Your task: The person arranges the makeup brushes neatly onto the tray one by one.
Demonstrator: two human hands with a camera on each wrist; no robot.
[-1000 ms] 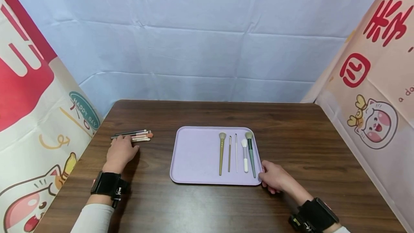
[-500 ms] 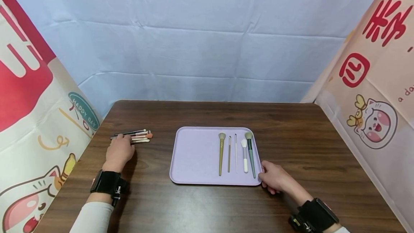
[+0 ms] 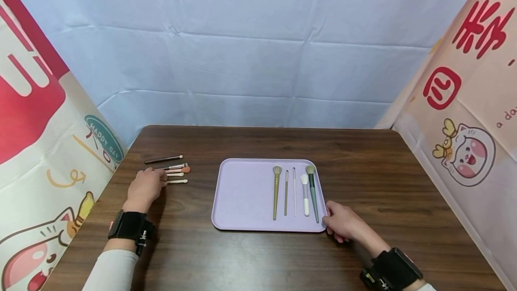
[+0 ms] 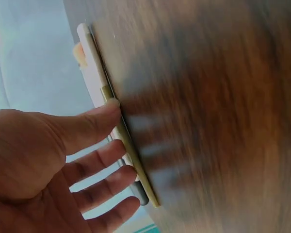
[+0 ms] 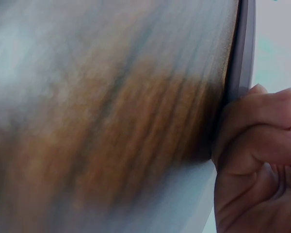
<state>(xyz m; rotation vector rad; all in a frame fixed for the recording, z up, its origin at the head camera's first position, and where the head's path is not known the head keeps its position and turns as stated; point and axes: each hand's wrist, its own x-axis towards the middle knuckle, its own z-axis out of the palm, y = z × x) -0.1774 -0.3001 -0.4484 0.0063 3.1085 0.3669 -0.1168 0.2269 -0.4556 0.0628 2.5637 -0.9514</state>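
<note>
Several makeup brushes [image 3: 174,169] lie on the table at the left, spread apart, with their heads pointing right. My left hand [image 3: 145,188] rests over their handles. In the left wrist view its thumb touches a pale-headed, gold-handled brush [image 4: 131,145], and the other fingers spread loosely alongside. A dark brush [image 3: 163,159] lies beyond the others. My right hand [image 3: 341,221] holds the lilac tray [image 3: 242,196] at its near right corner, fingers curled at the rim. On the tray's right half, several brushes lie side by side, among them a green one [image 3: 313,192] and an olive one [image 3: 276,192].
The wooden table [image 3: 258,259] runs back to a pale blue cloth [image 3: 242,57]. Printed cloths hang at the left [image 3: 40,169] and right [image 3: 456,116] sides. Bare tabletop lies between the left brushes and the tray.
The left-hand brushes have spread out: the dark brush has shifted away from me and a pale one toward me. My left hand has moved slightly left. The right hand and tray stay put.
</note>
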